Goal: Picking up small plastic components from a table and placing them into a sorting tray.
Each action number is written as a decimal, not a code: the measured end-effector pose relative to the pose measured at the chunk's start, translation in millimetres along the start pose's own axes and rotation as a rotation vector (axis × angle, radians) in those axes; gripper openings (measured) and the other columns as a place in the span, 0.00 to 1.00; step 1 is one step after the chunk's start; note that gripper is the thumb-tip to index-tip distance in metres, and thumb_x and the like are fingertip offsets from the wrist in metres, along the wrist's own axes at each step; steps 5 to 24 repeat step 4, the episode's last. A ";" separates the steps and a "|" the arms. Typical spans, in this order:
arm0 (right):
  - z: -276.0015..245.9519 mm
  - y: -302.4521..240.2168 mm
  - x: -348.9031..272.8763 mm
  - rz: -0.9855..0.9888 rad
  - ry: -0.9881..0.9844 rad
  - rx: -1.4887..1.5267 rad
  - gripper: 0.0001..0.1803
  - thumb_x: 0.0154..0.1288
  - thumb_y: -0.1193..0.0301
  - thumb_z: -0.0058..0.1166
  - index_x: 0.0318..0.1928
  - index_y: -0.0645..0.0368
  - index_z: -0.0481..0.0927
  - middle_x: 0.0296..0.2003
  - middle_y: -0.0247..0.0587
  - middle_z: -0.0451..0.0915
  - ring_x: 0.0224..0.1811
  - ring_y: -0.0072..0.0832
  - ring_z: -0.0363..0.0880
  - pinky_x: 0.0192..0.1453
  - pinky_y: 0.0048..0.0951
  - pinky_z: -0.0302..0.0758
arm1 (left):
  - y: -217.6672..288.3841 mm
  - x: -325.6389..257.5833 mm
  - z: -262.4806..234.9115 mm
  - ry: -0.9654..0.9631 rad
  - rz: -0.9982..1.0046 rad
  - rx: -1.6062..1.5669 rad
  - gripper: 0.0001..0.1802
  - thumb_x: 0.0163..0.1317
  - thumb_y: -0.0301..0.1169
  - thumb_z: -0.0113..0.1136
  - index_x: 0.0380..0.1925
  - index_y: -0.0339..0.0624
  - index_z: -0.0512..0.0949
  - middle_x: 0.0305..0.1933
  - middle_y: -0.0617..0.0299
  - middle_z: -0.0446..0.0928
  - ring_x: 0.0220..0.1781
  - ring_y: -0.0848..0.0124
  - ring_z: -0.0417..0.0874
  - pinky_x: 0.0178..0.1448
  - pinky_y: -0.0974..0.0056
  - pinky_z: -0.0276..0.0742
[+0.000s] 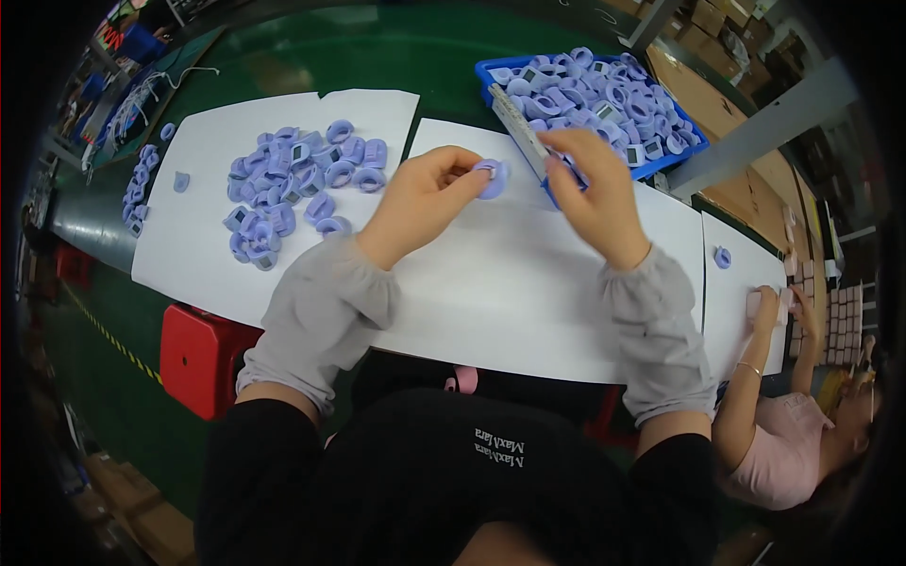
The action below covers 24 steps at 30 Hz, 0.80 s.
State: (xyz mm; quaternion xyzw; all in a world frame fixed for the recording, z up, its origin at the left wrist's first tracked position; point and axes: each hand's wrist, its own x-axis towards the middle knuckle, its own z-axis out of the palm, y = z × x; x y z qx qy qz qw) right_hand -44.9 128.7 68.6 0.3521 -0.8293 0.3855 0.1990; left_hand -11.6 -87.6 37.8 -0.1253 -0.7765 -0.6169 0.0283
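My left hand pinches a small lavender ring-shaped piece between thumb and fingertips, just above the white table sheet. To its right, my right hand is raised before the near left corner of a blue bin, slightly blurred, its thumb and forefinger apart. A long pale strip runs along the bin's left side and reaches behind those fingers; whether they touch it I cannot tell. Many more lavender rings, some with small dark windows, fill the bin. Left of my left hand lies a loose heap of similar rings.
A single lavender ring lies on the sheet at the right, near a co-worker's hands. A grey metal post rises beside the bin. Under the table's left front edge stands a red stool. More rings line the far left.
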 end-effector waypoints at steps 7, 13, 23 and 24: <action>-7.7 7.6 -14.0 -0.052 0.034 -0.208 0.15 0.56 0.79 0.54 0.46 0.63 0.78 0.42 0.48 0.80 0.44 0.41 0.78 0.51 0.31 0.72 | 1.6 14.5 27.4 -0.125 -0.156 -0.383 0.16 0.65 0.33 0.55 0.47 0.33 0.75 0.39 0.61 0.79 0.38 0.74 0.78 0.47 0.71 0.73; -7.7 7.6 -14.0 -0.052 0.034 -0.208 0.15 0.56 0.79 0.54 0.46 0.63 0.78 0.42 0.48 0.80 0.44 0.41 0.78 0.51 0.31 0.72 | 1.6 14.5 27.4 -0.125 -0.156 -0.383 0.16 0.65 0.33 0.55 0.47 0.33 0.75 0.39 0.61 0.79 0.38 0.74 0.78 0.47 0.71 0.73; -7.7 7.6 -14.0 -0.052 0.034 -0.208 0.15 0.56 0.79 0.54 0.46 0.63 0.78 0.42 0.48 0.80 0.44 0.41 0.78 0.51 0.31 0.72 | 1.6 14.5 27.4 -0.125 -0.156 -0.383 0.16 0.65 0.33 0.55 0.47 0.33 0.75 0.39 0.61 0.79 0.38 0.74 0.78 0.47 0.71 0.73; -7.7 7.6 -14.0 -0.052 0.034 -0.208 0.15 0.56 0.79 0.54 0.46 0.63 0.78 0.42 0.48 0.80 0.44 0.41 0.78 0.51 0.31 0.72 | 1.6 14.5 27.4 -0.125 -0.156 -0.383 0.16 0.65 0.33 0.55 0.47 0.33 0.75 0.39 0.61 0.79 0.38 0.74 0.78 0.47 0.71 0.73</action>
